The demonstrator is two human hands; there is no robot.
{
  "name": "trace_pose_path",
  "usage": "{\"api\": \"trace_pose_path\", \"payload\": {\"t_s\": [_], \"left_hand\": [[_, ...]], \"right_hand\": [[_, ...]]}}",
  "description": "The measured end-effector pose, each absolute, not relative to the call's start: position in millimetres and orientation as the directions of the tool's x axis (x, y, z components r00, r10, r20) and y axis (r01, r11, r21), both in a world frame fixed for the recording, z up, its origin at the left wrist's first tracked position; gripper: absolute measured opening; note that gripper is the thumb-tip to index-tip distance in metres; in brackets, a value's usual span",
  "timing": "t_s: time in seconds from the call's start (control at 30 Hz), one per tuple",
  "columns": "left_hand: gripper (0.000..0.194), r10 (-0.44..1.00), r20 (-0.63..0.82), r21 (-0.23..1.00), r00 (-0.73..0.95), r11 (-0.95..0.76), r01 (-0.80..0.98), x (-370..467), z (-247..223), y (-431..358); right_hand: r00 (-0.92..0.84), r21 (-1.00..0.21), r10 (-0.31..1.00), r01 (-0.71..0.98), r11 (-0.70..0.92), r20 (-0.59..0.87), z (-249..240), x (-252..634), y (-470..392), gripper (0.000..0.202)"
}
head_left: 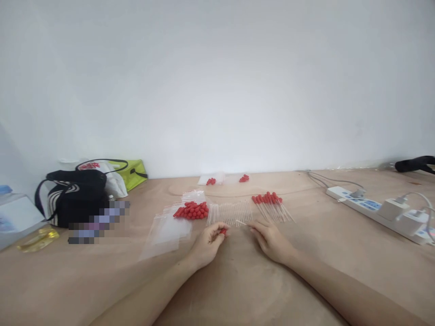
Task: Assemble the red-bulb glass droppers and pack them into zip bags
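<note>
My left hand (210, 244) is closed on a small red rubber bulb (223, 231), which shows between thumb and fingers. A short way to its right, my right hand (270, 240) pinches a thin pale tube (241, 222) whose end points left toward the bulb. The two pieces are apart. Beyond my hands lies a row of thin clear tubes (229, 213), side by side. Left of the row, a heap of red bulbs (192, 210) rests on clear zip bags (166, 235). On the right are several tubes fitted with red bulbs (272, 203), fanned out on the table.
Two small groups of red bulbs (211, 181) lie near the wall, with clear bags beside them. A white power strip (374, 210) with plugs and cables runs along the right. A black bag (78, 197), a green bag (134, 174) and a white container (18, 215) stand left.
</note>
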State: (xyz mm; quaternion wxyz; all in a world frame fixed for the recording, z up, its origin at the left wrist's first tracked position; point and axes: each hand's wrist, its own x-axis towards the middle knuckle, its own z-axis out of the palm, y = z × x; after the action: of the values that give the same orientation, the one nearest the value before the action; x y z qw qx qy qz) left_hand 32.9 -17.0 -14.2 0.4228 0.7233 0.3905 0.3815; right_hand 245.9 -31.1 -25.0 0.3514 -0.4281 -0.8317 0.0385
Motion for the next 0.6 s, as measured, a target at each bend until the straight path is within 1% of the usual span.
{"api": "trace_pose_path", "payload": {"t_s": [0.1, 0.2, 0.3, 0.47, 0.6], "left_hand": [[0.008, 0.882, 0.227, 0.908, 0.413, -0.345, 0.238, 34, -9, -19], [0.002, 0.864, 0.237, 0.887, 0.443, -0.379, 0.265, 35, -9, -22], [0.005, 0.863, 0.256, 0.877, 0.436, -0.396, 0.27, 35, -11, -24], [0.017, 0.881, 0.23, 0.925, 0.413, -0.329, 0.188, 36, -13, -26], [0.02, 0.873, 0.231, 0.93, 0.429, -0.328, 0.166, 36, -13, -26]], "right_hand": [[-0.416, -0.339, 0.733, 0.689, 0.64, 0.538, -22, 243, -34, 0.024], [-0.431, -0.313, 0.728, 0.699, 0.643, 0.533, -18, 243, -37, 0.019], [-0.441, -0.291, 0.723, 0.707, 0.645, 0.531, -15, 242, -39, 0.017], [-0.448, -0.267, 0.71, 0.709, 0.652, 0.543, -14, 239, -41, 0.016], [-0.468, -0.261, 0.7, 0.698, 0.667, 0.54, -16, 239, -40, 0.017]]}}
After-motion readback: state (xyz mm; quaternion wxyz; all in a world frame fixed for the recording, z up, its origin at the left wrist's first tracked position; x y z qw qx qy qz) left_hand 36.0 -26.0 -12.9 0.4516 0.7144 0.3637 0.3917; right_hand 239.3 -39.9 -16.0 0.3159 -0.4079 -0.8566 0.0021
